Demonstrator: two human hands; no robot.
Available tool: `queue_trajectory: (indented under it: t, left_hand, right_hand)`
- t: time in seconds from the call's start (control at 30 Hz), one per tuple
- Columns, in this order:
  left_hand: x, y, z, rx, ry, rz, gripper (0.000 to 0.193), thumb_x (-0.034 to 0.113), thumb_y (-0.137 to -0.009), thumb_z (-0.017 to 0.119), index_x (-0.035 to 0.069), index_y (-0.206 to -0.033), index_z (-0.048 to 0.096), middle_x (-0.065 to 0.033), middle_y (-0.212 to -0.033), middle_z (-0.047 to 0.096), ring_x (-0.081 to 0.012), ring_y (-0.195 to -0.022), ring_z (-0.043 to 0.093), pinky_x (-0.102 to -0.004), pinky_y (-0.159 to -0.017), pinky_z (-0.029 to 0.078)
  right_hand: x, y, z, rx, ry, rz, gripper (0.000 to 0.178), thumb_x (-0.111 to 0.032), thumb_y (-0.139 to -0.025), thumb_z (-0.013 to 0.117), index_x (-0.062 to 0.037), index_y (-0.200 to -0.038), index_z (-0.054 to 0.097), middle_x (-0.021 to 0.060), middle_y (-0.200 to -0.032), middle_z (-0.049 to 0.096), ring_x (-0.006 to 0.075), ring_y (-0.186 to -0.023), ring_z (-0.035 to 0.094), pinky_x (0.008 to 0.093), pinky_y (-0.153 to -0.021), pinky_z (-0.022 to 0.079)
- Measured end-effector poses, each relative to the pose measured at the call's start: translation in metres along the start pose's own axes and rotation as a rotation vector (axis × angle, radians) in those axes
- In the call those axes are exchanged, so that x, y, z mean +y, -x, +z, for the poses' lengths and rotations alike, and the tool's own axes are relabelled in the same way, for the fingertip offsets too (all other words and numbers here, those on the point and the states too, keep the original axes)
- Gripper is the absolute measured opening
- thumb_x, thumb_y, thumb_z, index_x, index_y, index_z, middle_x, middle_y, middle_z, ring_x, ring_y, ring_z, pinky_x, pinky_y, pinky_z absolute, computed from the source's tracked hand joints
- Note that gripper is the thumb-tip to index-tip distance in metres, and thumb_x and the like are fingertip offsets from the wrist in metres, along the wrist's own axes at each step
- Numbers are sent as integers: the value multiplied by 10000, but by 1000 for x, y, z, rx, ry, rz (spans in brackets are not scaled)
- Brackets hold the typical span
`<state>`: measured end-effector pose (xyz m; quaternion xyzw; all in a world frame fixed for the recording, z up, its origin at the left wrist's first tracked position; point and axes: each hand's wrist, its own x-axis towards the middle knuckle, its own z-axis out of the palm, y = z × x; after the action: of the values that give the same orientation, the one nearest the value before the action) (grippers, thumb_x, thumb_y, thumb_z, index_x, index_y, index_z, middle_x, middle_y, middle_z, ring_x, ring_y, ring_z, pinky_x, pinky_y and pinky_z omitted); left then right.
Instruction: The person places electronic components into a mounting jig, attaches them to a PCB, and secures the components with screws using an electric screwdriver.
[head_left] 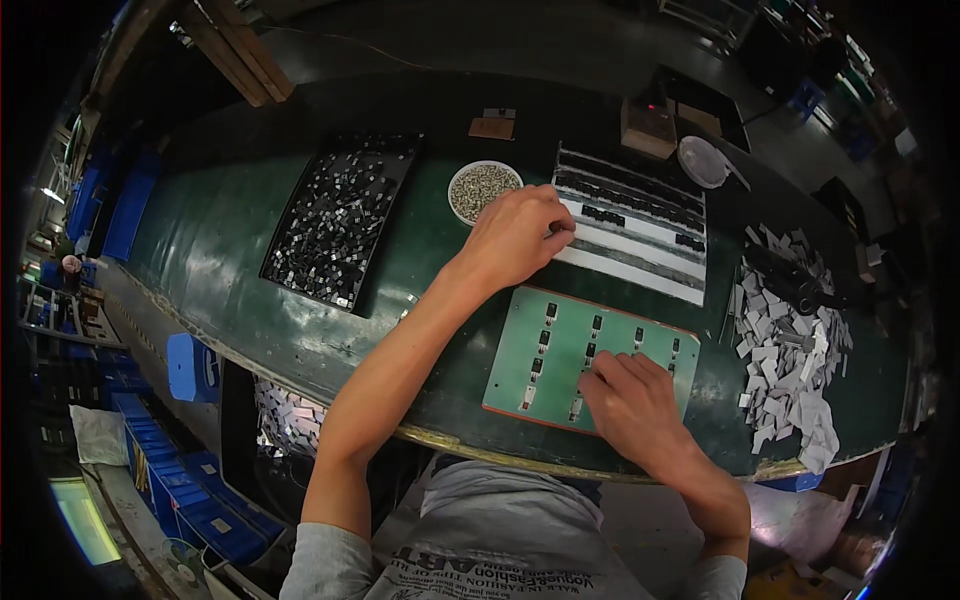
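Observation:
My left hand (518, 232) reaches to the left edge of a white sheet with dark strips (640, 265). Its fingers are curled together in a pinch, and whatever may be between them is hidden. A white bowl of small metallic pieces (484, 190) stands just behind that hand. Over a green board (512, 345) with an orange rim, my right hand (637, 400) is closed, its fingertips down at the board's lower middle. Small black parts with silvery ends (543, 340) sit in rows on the board. What the right fingertips hold, if anything, cannot be made out.
A black tray of loose black and silvery parts (340, 220) lies to the left. On the right is a heap of pale flat pieces (785, 360). At the back are a wooden box (648, 128), a round whitish dish (703, 162) and a small brown card (491, 128).

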<state>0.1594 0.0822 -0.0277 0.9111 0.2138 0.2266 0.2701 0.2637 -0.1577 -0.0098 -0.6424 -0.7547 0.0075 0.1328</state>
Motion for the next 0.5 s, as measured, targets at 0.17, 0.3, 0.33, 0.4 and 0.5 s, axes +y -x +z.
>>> queue_trajectory:
  t: [0.17,0.3,0.33,0.4,0.5]
  left_hand:
    - [-14,-25,20,30,-121,35,128,138,-852,738,51,-944,762,-79,-930,665,-296,-980,652,-437,-853,512]
    - [-10,-42,30,-17,-208,43,150,146,-831,761,58,-953,770,-80,-966,675,-293,-1040,647,-454,-933,492]
    - [-7,-45,30,-43,-201,15,159,146,-813,775,64,-949,774,-81,-984,683,-291,-1045,647,-448,-935,489]
    - [-9,-47,32,-52,-212,15,157,141,-810,773,66,-948,776,-80,-993,686,-290,-1043,647,-444,-935,487]
    - [-16,-48,37,-41,-246,43,150,130,-802,770,65,-936,782,-80,-983,692,-290,-1027,652,-434,-918,481]
  right_hand:
    - [25,-28,-14,76,-198,117,53,-97,-814,696,-56,-801,665,73,-826,573,258,-733,656,403,-674,522]
    - [92,-82,5,191,-111,352,125,-165,-879,731,-71,-960,749,62,-938,648,311,-775,682,429,-670,546]
    - [104,-91,14,194,-108,335,151,-154,-871,738,-63,-990,753,75,-936,645,315,-806,684,436,-702,541]
    - [112,-104,25,159,-90,339,186,-149,-859,749,-56,-1020,759,90,-957,645,334,-893,686,460,-760,539]
    - [112,-116,29,102,-79,336,176,-146,-852,752,-50,-999,763,94,-973,646,336,-897,688,463,-765,545]
